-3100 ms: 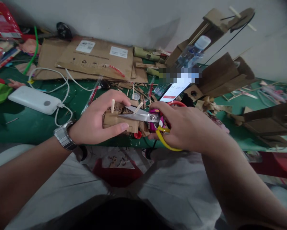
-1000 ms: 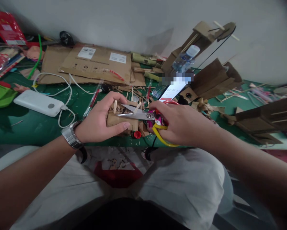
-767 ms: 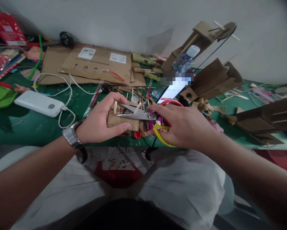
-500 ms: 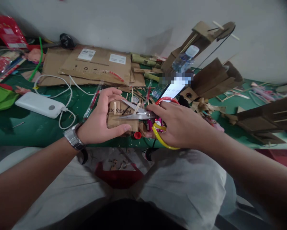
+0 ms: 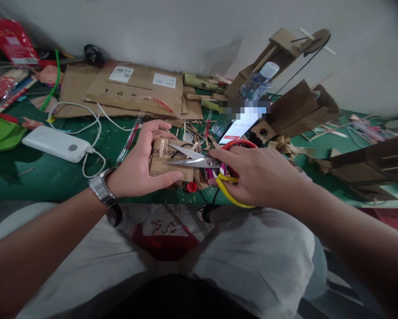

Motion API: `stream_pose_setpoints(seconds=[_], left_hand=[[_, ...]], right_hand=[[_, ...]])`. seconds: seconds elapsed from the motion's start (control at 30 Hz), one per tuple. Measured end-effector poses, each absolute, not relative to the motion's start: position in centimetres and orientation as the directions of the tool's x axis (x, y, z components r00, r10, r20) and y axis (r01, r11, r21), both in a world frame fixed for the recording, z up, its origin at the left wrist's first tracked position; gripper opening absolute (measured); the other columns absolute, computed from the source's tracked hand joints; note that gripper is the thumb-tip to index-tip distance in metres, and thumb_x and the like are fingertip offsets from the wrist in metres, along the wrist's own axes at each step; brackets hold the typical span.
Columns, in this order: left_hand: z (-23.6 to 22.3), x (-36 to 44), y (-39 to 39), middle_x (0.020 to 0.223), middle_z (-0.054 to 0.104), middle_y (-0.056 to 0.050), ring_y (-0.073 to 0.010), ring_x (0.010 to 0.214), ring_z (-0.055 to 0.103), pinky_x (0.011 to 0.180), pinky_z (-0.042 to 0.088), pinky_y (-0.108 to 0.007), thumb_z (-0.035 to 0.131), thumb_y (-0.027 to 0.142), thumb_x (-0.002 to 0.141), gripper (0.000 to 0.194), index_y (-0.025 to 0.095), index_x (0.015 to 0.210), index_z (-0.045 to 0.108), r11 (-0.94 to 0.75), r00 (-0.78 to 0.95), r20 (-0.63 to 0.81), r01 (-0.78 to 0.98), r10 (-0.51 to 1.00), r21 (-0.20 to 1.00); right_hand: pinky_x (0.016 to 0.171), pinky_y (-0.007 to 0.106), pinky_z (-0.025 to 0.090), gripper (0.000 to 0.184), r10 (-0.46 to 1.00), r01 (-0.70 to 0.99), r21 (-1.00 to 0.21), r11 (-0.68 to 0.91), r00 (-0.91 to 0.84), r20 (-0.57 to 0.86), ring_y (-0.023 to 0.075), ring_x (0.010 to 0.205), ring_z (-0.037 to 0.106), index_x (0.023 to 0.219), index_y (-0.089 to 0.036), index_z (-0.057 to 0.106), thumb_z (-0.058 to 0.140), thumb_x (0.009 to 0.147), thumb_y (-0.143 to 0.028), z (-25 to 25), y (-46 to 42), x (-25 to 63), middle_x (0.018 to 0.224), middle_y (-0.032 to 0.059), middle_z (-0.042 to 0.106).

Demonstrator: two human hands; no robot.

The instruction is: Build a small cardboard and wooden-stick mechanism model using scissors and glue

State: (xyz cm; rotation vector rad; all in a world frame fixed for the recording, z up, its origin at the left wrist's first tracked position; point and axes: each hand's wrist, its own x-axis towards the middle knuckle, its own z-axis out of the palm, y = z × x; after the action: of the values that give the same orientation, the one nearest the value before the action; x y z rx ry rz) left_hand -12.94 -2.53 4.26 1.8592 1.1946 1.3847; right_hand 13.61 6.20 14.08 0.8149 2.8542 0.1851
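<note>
My hands apart, cardboard piece (image 5: 161, 166) between them. Left hand's (image 5: 135, 164) thumb and fingers curve round its left side; cannot tell whether they grip. Right hand (image 5: 256, 170) clamped on scissors (image 5: 203, 162), blades parted over cardboard piece, tips toward left hand. Wooden stick (image 5: 162, 148) rises near left fingers. White power bank (image 5: 56, 144) left of left hand.

Phone (image 5: 241, 127) pixelated at top; red scissor handle (image 5: 240, 142) partly hidden, probably behind right fingers (image 5: 226, 155)
</note>
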Motion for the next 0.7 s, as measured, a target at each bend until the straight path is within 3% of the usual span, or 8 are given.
stream_pose_setpoints(seconds=[0.43,0.7], left_hand=[[4.1,-12.9,-2.5,0.133,0.061,-0.014,-0.0322,0.124,0.065,0.102,0.061,-0.053,0.09,0.051,0.078,0.093,0.028,0.15,0.036,-0.477,0.085,0.481,0.366,0.872,0.8],[3.7,-12.8,-2.5,0.133,0.061,-0.014,-0.0309,0.118,0.068,0.099,0.062,-0.052,0.09,0.051,0.079,0.096,0.028,0.153,0.034,-0.472,0.067,0.479,0.337,0.875,0.815]], right_hand=[[0.057,0.032,0.017,0.042,0.527,0.489,0.205,0.848,-0.821,-0.22,0.0197,0.06,0.053,0.129,-0.017,0.064,0.053,0.094,-0.038,13.9,6.1,12.6,0.086,0.0104,0.072],[0.052,0.032,0.017,0.057,0.532,0.458,0.284,0.843,-0.79,-0.306,0.0214,0.055,0.055,0.142,-0.009,0.055,0.055,0.087,-0.025,14.4,5.6,11.8,0.074,0.0089,0.072]])
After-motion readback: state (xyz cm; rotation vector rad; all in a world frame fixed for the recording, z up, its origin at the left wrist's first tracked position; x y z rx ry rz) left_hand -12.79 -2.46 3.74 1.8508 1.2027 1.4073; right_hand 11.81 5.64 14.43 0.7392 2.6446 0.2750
